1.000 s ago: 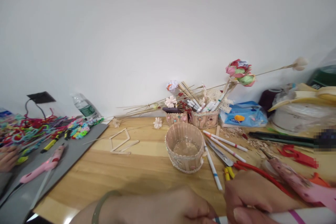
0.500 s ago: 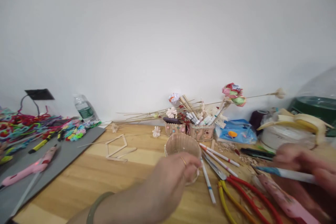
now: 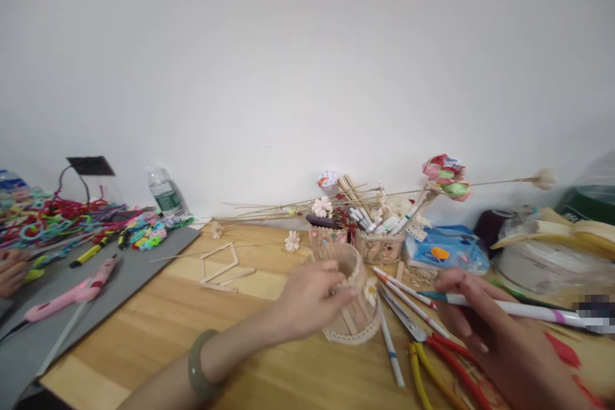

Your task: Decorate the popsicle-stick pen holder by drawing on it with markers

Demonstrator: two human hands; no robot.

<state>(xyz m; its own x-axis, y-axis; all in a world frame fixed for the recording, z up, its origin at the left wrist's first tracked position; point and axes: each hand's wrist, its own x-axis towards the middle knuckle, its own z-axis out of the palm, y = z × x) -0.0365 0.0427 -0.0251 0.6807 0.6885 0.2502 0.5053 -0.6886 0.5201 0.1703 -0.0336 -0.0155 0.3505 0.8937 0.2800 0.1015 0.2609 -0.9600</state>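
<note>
My left hand point(image 3: 310, 298) grips the near-left side of a small round cup made of wooden sticks with a lace band point(image 3: 358, 317), and the cup leans toward me on the wooden table point(image 3: 192, 327). A green bangle point(image 3: 202, 375) sits on that wrist. My right hand point(image 3: 485, 327) is closed on a white marker with a blue tip point(image 3: 509, 309), holding it level a little right of the cup, tip pointing left.
Loose markers point(image 3: 391, 349), scissors point(image 3: 403, 314) and yellow and red pliers point(image 3: 423, 371) lie right of the cup. Behind stand stick baskets with markers and paper flowers point(image 3: 379, 237), and a blue tissue pack point(image 3: 444, 250). Left: grey mat point(image 3: 57, 346), pink glue gun point(image 3: 67, 295), another person's hand point(image 3: 10, 272).
My left hand reached forward from the near edge and took hold of the cup, tilting it. My right hand lifted the marker and brought it in toward the cup.
</note>
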